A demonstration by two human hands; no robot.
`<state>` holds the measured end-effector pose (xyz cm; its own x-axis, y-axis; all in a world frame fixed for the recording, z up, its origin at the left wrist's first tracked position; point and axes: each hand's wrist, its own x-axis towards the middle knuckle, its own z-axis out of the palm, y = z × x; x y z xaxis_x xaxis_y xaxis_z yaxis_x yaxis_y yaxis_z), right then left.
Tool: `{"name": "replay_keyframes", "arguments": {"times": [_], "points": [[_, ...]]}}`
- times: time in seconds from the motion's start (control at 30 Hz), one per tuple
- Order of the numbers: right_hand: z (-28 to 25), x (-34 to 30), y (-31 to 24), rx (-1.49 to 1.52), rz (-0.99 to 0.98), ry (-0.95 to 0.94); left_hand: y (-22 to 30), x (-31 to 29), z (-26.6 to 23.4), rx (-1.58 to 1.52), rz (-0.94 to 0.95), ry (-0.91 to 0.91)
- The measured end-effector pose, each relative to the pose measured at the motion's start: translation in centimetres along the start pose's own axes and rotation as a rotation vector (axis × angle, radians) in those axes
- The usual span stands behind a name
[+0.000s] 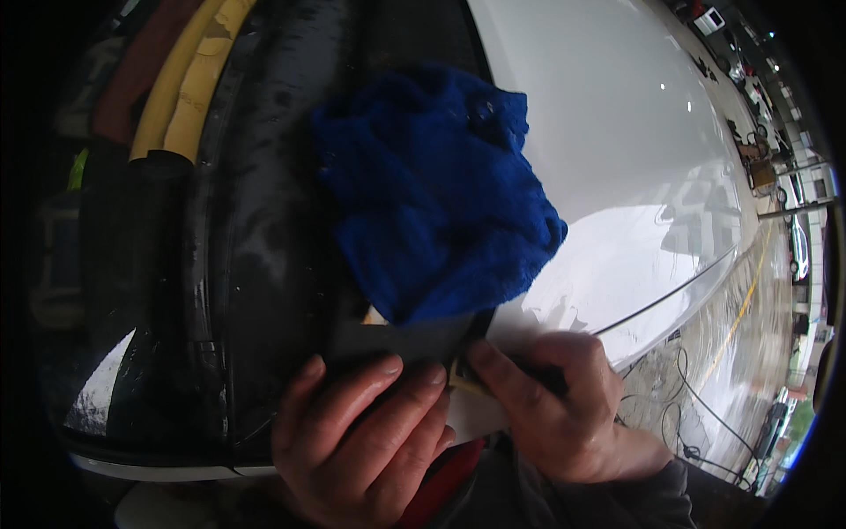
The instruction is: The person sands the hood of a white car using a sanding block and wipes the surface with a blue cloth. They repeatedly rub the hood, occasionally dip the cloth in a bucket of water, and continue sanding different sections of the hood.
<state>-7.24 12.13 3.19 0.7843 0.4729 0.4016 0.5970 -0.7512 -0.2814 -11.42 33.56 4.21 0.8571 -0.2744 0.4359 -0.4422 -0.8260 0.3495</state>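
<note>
My left hand is at the lower middle, palm down, its fingers stretched out and slightly apart over the dark surface at the car's edge. Close beside it, my right hand is closed, with thumb and bent forefinger pinching a small tan piece. The left fingertips come close to that piece; whether they touch it I cannot tell. Just beyond the fingers, a crumpled blue cloth lies across the black panel and the white one. A flat dark grey patch shows between cloth and fingers.
The white, wet-looking car panel stretches away on the right. Dark glass and a yellow tube-like strip are on the left. Cables lie on the wet floor at right, with parked vehicles farther off.
</note>
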Motion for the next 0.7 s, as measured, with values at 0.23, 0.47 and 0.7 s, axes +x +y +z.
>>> {"name": "replay_keyframes", "arguments": {"times": [0.23,0.47,0.7], "points": [[-0.1,0.4,0.6,0.048,-0.002,-0.026,0.2,0.0,0.6,0.007,-0.003,0.027],[0.2,0.4,0.8,0.026,-0.024,-0.015,0.0,-1.0,2.0,0.055,-0.018,0.062],[0.1,-0.5,0.8,0.037,0.010,-0.016,0.0,-0.9,2.1,0.061,-0.026,0.061]]}}
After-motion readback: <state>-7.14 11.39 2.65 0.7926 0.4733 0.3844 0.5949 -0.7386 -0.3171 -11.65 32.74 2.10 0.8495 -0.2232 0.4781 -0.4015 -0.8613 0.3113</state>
